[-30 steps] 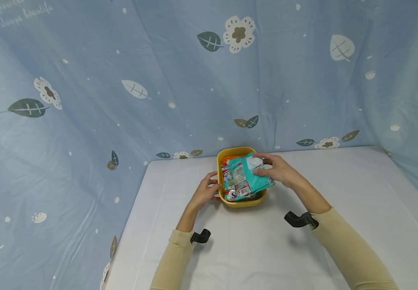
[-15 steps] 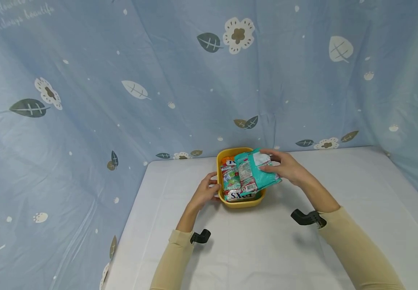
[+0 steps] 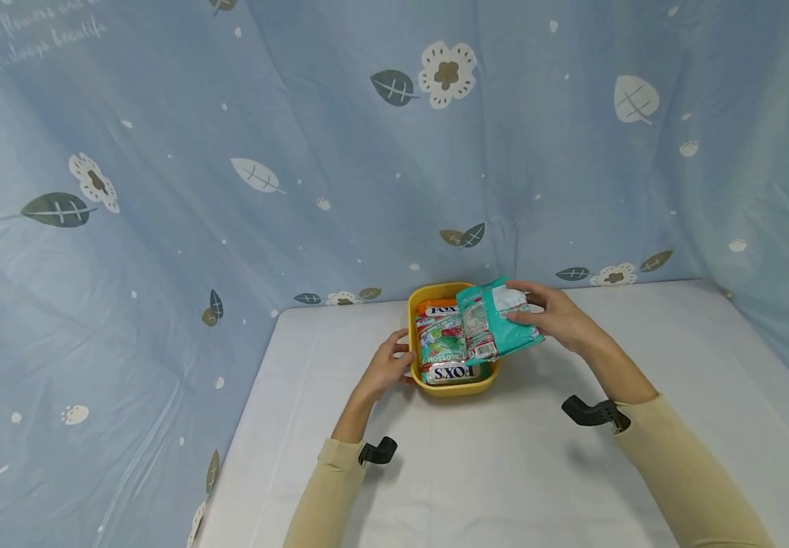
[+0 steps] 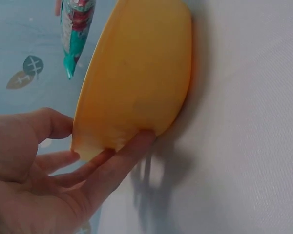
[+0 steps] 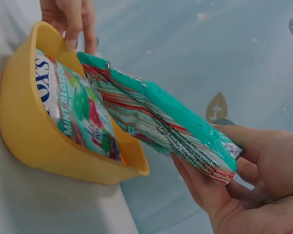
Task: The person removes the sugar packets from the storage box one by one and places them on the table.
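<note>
On the surface's (image 3: 504,472) far side, the left hand (image 3: 383,369) has bent fingers around the left wall of the yellow container (image 3: 459,391), apparently steadying it. Inside lies a Mint Blossom packet (image 3: 440,339). Over its right edge, the right hand (image 3: 564,318) pinches a tilted teal packet (image 3: 493,326) by one end, leaving the other free. The right wrist view reveals small print hidden from the head view.

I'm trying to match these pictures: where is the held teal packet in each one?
Head view: the held teal packet is just right of centre, over the right side of the yellow bin.
Left wrist view: top left, cut off by the upper edge.
Right wrist view: across the middle, slanting down to the right.
Shared landmark: the yellow bin.
</note>
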Demonstrator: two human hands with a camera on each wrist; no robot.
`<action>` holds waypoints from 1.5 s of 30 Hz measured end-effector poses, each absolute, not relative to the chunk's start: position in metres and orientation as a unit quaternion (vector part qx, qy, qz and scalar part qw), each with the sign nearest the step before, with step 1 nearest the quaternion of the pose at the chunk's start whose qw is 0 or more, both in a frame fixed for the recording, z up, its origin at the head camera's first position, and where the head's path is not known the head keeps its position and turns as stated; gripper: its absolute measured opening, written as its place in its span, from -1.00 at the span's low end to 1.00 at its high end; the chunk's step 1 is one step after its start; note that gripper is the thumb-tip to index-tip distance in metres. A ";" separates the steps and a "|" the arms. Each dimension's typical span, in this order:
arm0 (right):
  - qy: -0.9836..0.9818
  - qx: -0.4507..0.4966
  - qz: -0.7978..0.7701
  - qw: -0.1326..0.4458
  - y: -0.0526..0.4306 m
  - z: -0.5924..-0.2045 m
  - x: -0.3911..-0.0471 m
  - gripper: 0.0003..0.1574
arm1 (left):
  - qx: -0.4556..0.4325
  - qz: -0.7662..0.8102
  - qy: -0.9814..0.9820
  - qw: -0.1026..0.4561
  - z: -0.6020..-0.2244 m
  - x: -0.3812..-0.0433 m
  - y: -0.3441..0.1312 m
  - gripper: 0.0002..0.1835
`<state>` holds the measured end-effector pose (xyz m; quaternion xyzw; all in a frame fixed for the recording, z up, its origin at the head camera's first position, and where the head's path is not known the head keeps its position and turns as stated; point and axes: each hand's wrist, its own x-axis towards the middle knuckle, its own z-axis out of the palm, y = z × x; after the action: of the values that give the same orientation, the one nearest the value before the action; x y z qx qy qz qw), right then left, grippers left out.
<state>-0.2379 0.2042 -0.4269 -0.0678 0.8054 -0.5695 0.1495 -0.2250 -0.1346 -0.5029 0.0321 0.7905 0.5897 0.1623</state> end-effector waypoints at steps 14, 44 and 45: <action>0.802 -0.059 -0.578 0.137 0.229 -0.427 -0.239 -0.05 | 0.031 0.587 0.791 0.170 -0.505 -0.226 -0.138 -0.35; 0.787 -0.045 -0.598 0.147 0.263 -0.449 -0.238 0.01 | 0.033 0.578 0.800 0.158 -0.503 -0.224 -0.137 -0.39; 0.787 -0.045 -0.598 0.147 0.263 -0.450 -0.238 0.01 | 0.034 0.577 0.801 0.158 -0.503 -0.224 -0.137 -0.39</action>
<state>-0.2375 0.2635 -0.4505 -0.0449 0.7866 -0.5982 0.1466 -0.2237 -0.1374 -0.5030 0.0339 0.8005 0.5772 0.1577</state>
